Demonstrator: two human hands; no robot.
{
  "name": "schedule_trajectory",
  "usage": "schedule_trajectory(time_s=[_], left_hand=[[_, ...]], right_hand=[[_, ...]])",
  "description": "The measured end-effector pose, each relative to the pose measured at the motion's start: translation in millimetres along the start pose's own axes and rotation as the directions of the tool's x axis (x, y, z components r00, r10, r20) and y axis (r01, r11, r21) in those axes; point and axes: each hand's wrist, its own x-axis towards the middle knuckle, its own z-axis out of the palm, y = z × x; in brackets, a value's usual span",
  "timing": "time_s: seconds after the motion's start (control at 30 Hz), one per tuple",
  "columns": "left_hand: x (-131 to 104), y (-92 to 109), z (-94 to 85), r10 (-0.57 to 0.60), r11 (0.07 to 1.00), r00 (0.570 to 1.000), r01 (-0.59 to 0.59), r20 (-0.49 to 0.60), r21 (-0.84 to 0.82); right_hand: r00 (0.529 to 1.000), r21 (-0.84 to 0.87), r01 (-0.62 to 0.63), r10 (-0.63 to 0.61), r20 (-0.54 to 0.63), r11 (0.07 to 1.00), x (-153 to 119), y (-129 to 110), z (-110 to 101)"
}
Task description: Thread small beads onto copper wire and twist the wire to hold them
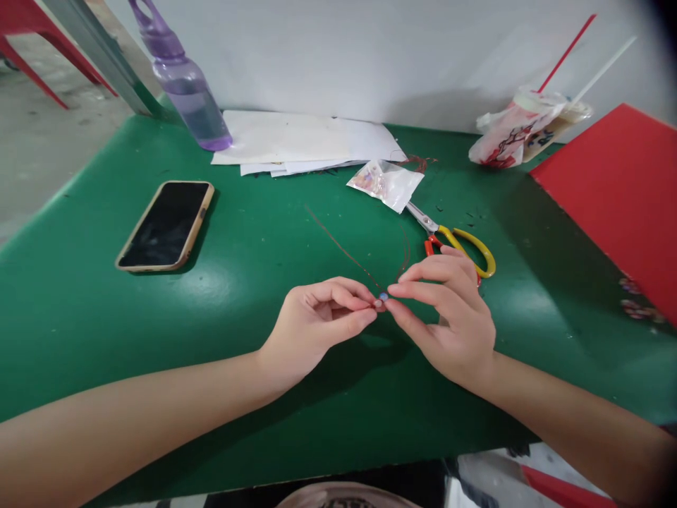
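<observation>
Above the near half of a green table (pixel 254 240), smooth and faintly glossy, a person's two bare hands meet over small, shiny beads. The left hand (pixel 312 321) closes thumb and forefinger on a pale bead (pixel 378 303); the right hand (pixel 458 321) appears to pinch a blue bead (pixel 383 296) right beside it, its other fingers loosely bent. Work this fine seems to call for a light pinch at the bead's rim, a steady left hand and the hole kept in sight, since a hard squeeze could kink the strand (pixel 346 254). Thin and reddish-brown, that strand runs from the fingertips toward the far edge; whether it is thread or wire is unclear.

Just beyond the right hand lie scissors (pixel 431 225), steel-bladed with yellow and red handles, their tips at a crinkled clear packet (pixel 388 185). Toward the left edge rests a flat, dark-screened phone (pixel 166 222) in a pale case; toward the right edge stands a matte red box (pixel 613 197). Along the far edge are creased white paper (pixel 301 137), a translucent purple bottle (pixel 193 102) and, near the right corner, bagged cups (pixel 510 130) with straws.
</observation>
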Motion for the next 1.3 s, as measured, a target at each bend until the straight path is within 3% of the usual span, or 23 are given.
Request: schedule_trajectory(time_s=[0.3, 0.4, 0.5, 0.53, 0.6, 0.63, 0.73, 0.8, 0.9, 1.0, 1.17, 1.3], left_hand=[[4.2, -4.7, 1.3, -0.215, 0.976, 0.976, 0.215, -0.019, -0.031], [4.5, -3.7, 3.0, -0.217, 0.975, 0.973, 0.211, -0.081, -0.073], [3.3, -3.5, 4.0, -0.18, 0.979, 0.974, 0.164, -0.135, -0.124], [2.7, -3.4, 4.3, -0.169, 0.98, 0.975, 0.151, -0.143, -0.129], [1.4, -3.2, 5.1, -0.152, 0.984, 0.977, 0.134, -0.153, -0.119], [0.8, -3.0, 5.5, -0.147, 0.986, 0.977, 0.132, -0.155, -0.106], [-0.4, -2.2, 6.9, -0.158, 0.987, 0.976, 0.153, -0.15, -0.05], [-0.8, -1.6, 7.8, -0.169, 0.986, 0.977, 0.168, -0.132, -0.02], [-0.7, 0.0, 9.2, -0.184, 0.982, 0.977, 0.187, -0.112, 0.02], [0.1, 2.4, 10.4, -0.221, 0.969, 0.969, 0.231, -0.11, 0.087], [1.5, 4.6, 9.4, -0.262, 0.948, 0.961, 0.273, -0.082, 0.162], [1.9, 3.8, 6.6, -0.274, 0.947, 0.961, 0.276, -0.036, 0.165]], right_hand=[[0.997, -0.121, 0.077, -0.076, 0.015, 0.99, -2.7, 5.5, 2.2], [0.968, -0.143, 0.25, -0.251, 0.017, 0.958, -4.3, 5.3, -3.2], [0.895, 0.047, 0.442, -0.444, 0.047, 0.896, -6.0, 1.5, -5.5], [0.919, 0.091, 0.373, -0.381, 0.099, 0.924, -6.6, -0.4, -4.5], [0.976, 0.146, 0.079, -0.106, 0.19, 0.986, -8.0, -3.8, -0.4], [0.969, 0.186, -0.094, 0.046, 0.245, 0.978, -8.8, -5.1, 2.2], [0.849, 0.365, -0.492, 0.343, 0.402, 0.79, -11.0, -6.9, 8.9], [0.774, 0.466, -0.625, 0.418, 0.475, 0.626, -12.0, -6.7, 11.4], [0.691, 0.516, -0.723, 0.459, 0.559, 0.46, -12.1, -5.6, 13.1], [0.642, 0.504, -0.767, 0.47, 0.606, 0.398, -10.9, -4.3, 13.6], [0.633, 0.511, -0.774, 0.461, 0.622, 0.373, -8.2, -3.8, 13.1], [0.608, 0.536, -0.792, 0.458, 0.649, 0.292, -8.5, -3.8, 14.4]])
